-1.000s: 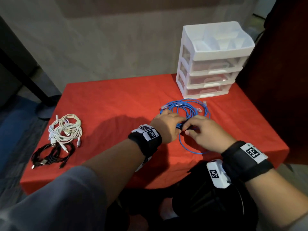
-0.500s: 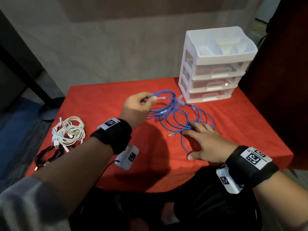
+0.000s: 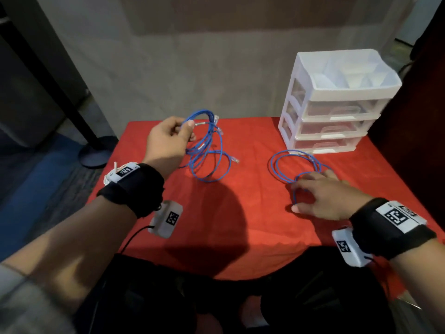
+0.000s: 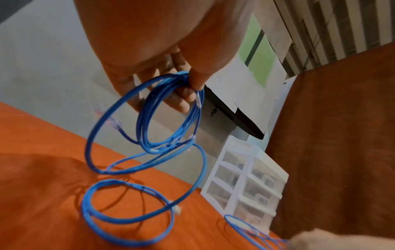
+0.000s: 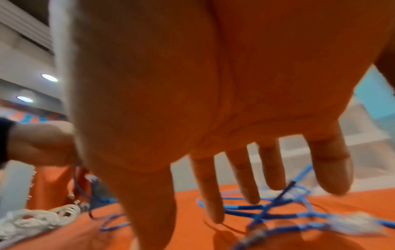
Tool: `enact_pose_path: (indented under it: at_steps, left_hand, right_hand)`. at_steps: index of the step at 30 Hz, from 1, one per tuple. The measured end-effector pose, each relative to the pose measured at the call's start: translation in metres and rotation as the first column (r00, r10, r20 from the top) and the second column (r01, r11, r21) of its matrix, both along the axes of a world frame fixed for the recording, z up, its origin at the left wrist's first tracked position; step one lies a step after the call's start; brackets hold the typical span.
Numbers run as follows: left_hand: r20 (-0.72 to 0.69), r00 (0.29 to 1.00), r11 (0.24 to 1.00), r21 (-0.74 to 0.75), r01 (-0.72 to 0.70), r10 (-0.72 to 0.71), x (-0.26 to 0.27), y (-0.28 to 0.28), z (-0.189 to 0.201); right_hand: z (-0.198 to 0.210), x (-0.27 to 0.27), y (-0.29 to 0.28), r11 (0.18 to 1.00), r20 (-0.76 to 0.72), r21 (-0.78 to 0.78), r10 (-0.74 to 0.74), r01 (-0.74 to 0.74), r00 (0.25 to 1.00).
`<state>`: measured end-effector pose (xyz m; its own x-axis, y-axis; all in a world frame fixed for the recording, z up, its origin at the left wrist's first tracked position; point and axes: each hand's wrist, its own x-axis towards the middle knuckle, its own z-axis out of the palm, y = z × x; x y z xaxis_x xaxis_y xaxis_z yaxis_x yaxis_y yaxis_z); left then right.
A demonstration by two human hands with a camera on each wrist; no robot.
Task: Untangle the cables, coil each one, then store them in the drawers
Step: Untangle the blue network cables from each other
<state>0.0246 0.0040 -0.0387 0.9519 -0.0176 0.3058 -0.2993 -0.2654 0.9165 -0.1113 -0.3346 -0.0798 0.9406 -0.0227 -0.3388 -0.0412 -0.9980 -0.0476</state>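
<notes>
- left hand (image 3: pixel 166 143) pinches a blue cable bundle (image 3: pixel 204 150) up near the table's (image 3: pixel 240 225) far edge
- right hand (image 3: pixel 322 198), fingers spread, presses another blue cable (image 3: pixel 279 169) flat beside the drawers (image 3: pixel 337 112)

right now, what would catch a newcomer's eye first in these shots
The blue cables on the red tablecloth: the left hand grips one bundle of blue cable, lifted at the table's far left, its lower loops on the cloth. The right hand presses flat on a second blue cable, just before the white drawer unit.
</notes>
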Motion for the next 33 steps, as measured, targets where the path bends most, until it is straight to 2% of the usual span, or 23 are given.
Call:
enact_pose_path:
  at_steps: [2,3,5,6,7,8,10,11,12,13,15,18,20,23,26,28,30,32,33]
  left_hand:
    - [-0.045,0.998,0.999,0.018,0.043,-0.042,-0.01,-0.001,-0.008]
    - [-0.083,0.995,0.998,-0.005,0.059,-0.059,-0.017,-0.003,-0.012]
    - [-0.169,0.98,0.991,-0.099,0.09,-0.106,-0.03,-0.01,-0.016]
    - [-0.21,0.969,0.983,-0.154,0.103,-0.134,-0.037,-0.015,-0.018]
    - [-0.242,0.956,0.971,-0.209,0.115,-0.165,-0.045,-0.019,-0.02]
    - [-0.267,0.943,0.957,-0.261,0.128,-0.199,-0.052,-0.024,-0.021]
    - [-0.31,0.903,0.913,-0.368,0.174,-0.297,-0.068,-0.034,-0.022]
    - [-0.335,0.869,0.88,-0.428,0.205,-0.365,-0.075,-0.038,-0.021]
    - [-0.36,0.829,0.846,-0.483,0.226,-0.427,-0.082,-0.041,-0.019]
    - [-0.386,0.795,0.823,-0.518,0.233,-0.467,-0.087,-0.043,-0.017]
    - [-0.429,0.767,0.832,-0.501,0.237,-0.476,-0.089,-0.041,-0.015]
    - [-0.434,0.795,0.871,-0.435,0.228,-0.425,-0.077,-0.026,-0.017]
    - [-0.424,0.821,0.848,-0.513,0.131,-0.383,-0.06,-0.009,-0.014]
    - [-0.368,0.887,0.767,-0.641,-0.024,-0.28,-0.034,0.024,-0.005]
    - [-0.356,0.918,0.76,-0.641,-0.103,-0.176,-0.015,0.048,0.007]
    - [-0.345,0.922,0.773,-0.629,-0.087,-0.177,-0.011,0.054,0.011]
    - [-0.344,0.917,0.809,-0.586,-0.04,-0.204,-0.013,0.053,0.01]
    - [-0.348,0.898,0.819,-0.574,0.023,-0.269,-0.021,0.047,0.005]
    - [-0.348,0.884,0.811,-0.582,0.057,-0.312,-0.026,0.043,0.003]
  right_hand:
    - [0.012,-0.003,0.027,1.0,0.167,0.023,0.0,-0.004,0.986]
    - [0.015,-0.003,0.041,0.996,0.251,0.088,-0.005,-0.017,0.968]
    - [0.01,0.004,0.068,0.934,0.364,0.353,-0.078,-0.06,0.928]
    - [0.009,0.007,0.083,0.838,0.34,0.543,-0.175,-0.042,0.924]
    - [0.008,0.012,0.099,0.678,0.24,0.735,-0.289,0.021,0.927]
    - [0.008,0.016,0.115,0.465,0.095,0.88,-0.37,0.095,0.924]
    - [0.01,0.023,0.142,0.022,-0.199,0.974,-0.404,0.226,0.893]
    - [0.01,0.026,0.151,-0.135,-0.286,0.958,-0.391,0.253,0.875]
    - [0.011,0.029,0.156,-0.228,-0.331,0.939,-0.391,0.258,0.859]
    - [0.013,0.031,0.159,-0.272,-0.351,0.928,-0.396,0.257,0.849]
    - [0.015,0.036,0.159,-0.272,-0.346,0.93,-0.434,0.246,0.832]
    - [0.011,0.042,0.139,-0.189,-0.294,0.955,-0.537,0.227,0.79]
    - [0.007,0.042,0.117,-0.156,-0.269,0.963,-0.581,0.219,0.768]
    - [0.008,0.039,0.076,-0.155,-0.239,0.971,-0.681,0.182,0.692]
    - [0.014,0.038,0.029,-0.179,-0.244,0.97,-0.765,0.167,0.596]
    - [0.017,0.036,0.002,-0.178,-0.252,0.967,-0.79,0.184,0.559]
    - [0.019,0.031,-0.015,-0.121,-0.233,0.963,-0.82,0.239,0.522]
    - [0.019,0.025,-0.023,-0.028,-0.183,0.954,-0.846,0.3,0.502]
    - [0.017,0.023,-0.027,0.045,-0.131,0.945,-0.857,0.324,0.499]
